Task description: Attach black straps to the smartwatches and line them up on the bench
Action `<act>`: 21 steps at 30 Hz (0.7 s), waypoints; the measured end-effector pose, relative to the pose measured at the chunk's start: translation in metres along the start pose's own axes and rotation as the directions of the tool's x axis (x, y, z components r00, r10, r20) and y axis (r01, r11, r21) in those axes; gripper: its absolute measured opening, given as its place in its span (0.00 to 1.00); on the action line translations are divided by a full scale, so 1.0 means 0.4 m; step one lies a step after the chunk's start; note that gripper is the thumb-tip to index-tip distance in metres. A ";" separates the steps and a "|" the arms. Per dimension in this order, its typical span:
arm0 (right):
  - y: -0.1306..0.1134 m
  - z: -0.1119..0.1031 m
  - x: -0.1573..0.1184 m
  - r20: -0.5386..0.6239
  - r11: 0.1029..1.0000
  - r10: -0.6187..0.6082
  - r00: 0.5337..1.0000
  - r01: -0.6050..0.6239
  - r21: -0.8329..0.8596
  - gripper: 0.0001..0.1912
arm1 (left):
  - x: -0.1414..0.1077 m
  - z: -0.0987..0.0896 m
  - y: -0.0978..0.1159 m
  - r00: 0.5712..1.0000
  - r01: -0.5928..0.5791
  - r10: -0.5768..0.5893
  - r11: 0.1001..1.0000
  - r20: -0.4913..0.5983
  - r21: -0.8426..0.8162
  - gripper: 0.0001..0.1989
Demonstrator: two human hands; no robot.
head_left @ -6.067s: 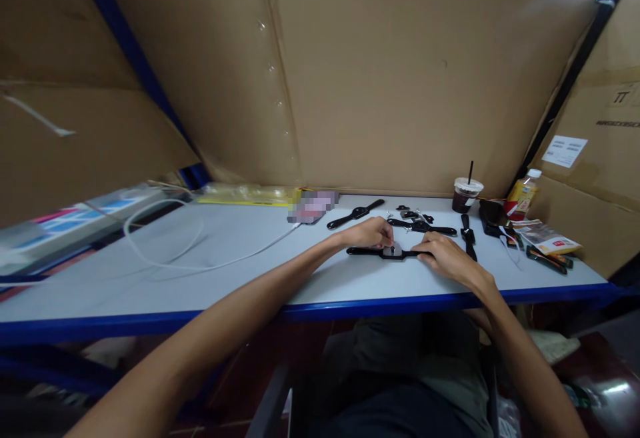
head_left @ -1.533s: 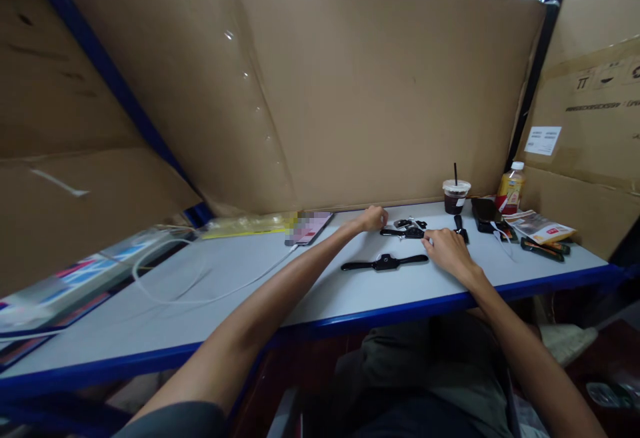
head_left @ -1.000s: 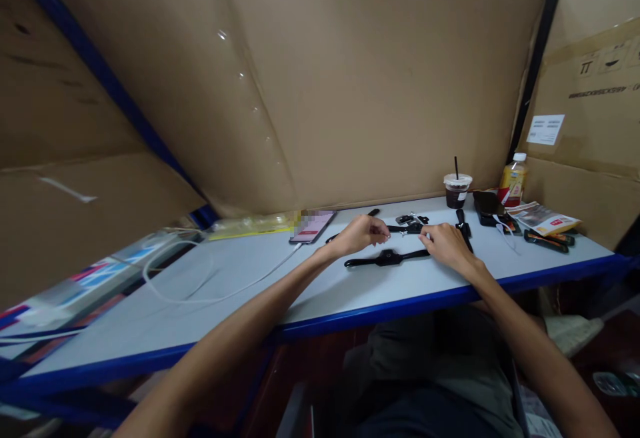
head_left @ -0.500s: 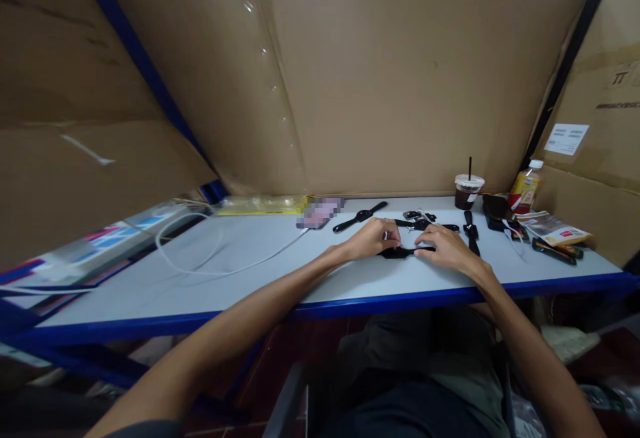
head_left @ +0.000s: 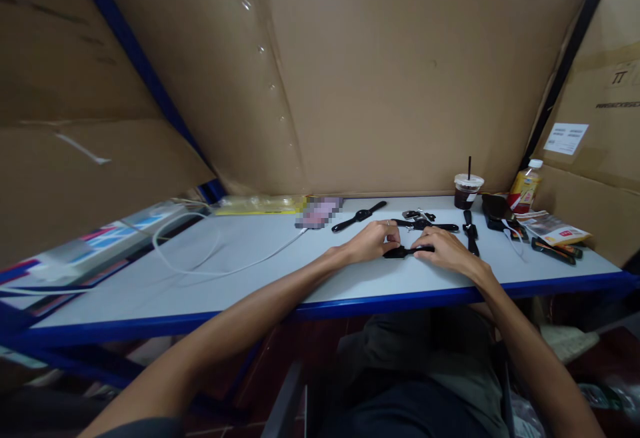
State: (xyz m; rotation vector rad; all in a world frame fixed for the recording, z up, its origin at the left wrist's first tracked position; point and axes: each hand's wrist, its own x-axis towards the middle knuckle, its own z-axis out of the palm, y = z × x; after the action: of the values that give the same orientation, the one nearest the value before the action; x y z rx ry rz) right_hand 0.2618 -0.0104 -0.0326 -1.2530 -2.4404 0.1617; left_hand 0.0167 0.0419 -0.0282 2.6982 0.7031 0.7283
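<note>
Between my hands, low over the table, is a black spokeshave (head_left: 397, 253) with a flat middle and a slim handle toward the right. My right hand (head_left: 443, 248) pinches that handle between thumb and fingers. My left hand (head_left: 373, 241) has its fingers curled down at the tool's middle, gripping its left side; the fingertips are partly hidden. Just behind my hands lies a second black spokeshave (head_left: 440, 227). Another spokeshave (head_left: 359, 217) lies farther back on the left, and one more spokeshave (head_left: 470, 231) lies to the right. Small metal and black parts (head_left: 419, 215) rest behind.
A blurred-out phone (head_left: 320, 213) with a white cable (head_left: 240, 270) lies on the left half of the table (head_left: 250, 298). At the back right stand a lidded drink cup (head_left: 468, 193) and a bottle (head_left: 526, 188), near a packet (head_left: 559, 230). Cardboard (head_left: 390, 78) walls the back.
Both hands stay around the same spokeshave. My left fingers have shifted slightly down onto its middle; the rest of the table looks the same.
</note>
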 end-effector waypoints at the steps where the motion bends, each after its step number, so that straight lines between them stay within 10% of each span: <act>1: 0.001 0.001 0.000 -0.001 1.000 0.003 1.000 -0.003 -0.003 0.12 | 0.000 0.002 -0.001 1.000 0.007 -0.007 1.000 0.001 0.001 0.05; 21: 0.006 0.001 0.003 -0.001 1.000 0.004 1.000 -0.004 0.009 0.13 | 0.007 0.014 0.009 0.995 0.104 -0.104 0.992 -0.003 0.074 0.06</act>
State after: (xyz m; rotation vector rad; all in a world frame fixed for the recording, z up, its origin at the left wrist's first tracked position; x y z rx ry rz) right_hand 0.2630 -0.0080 -0.0334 -1.2533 -2.4338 0.1727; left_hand 0.0234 0.0395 -0.0304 2.7038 0.8798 0.6880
